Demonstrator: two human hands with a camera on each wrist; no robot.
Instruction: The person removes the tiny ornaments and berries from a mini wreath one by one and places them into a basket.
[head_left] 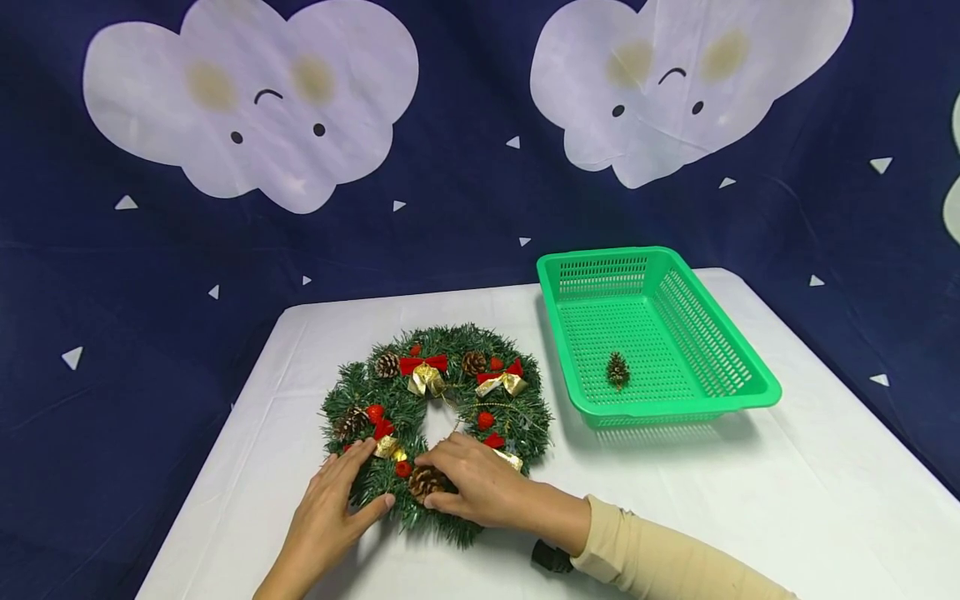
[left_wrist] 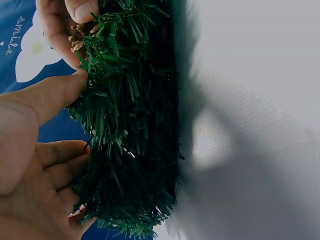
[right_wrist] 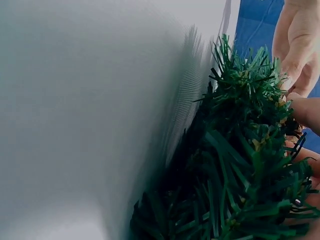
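Note:
A green tinsel wreath (head_left: 463, 340) lies flat on the white table, trimmed with red berries, pine cones and red-and-gold bows. My right hand (head_left: 483, 483) reaches over its front part and holds a brown pine cone (head_left: 425, 483) between thumb and fingers. On the wreath's left front side rests my left hand (head_left: 327, 510), its fingers spread and fairly straight, the thumb pointing toward the pine cone. In the left wrist view the pine cone (left_wrist: 78, 39) shows partly behind the foliage (left_wrist: 127, 107). The right wrist view shows mostly wreath strands (right_wrist: 235, 165); my right fingertips are partly hidden there.
A green plastic basket (head_left: 675, 410) stands at the back right, with one small pine cone (head_left: 618, 372) on its floor. White cloth covers the table (head_left: 750, 500). A dark blue curtain (head_left: 465, 100) with clouds hangs behind. A black object (head_left: 551, 557) is below my right wrist.

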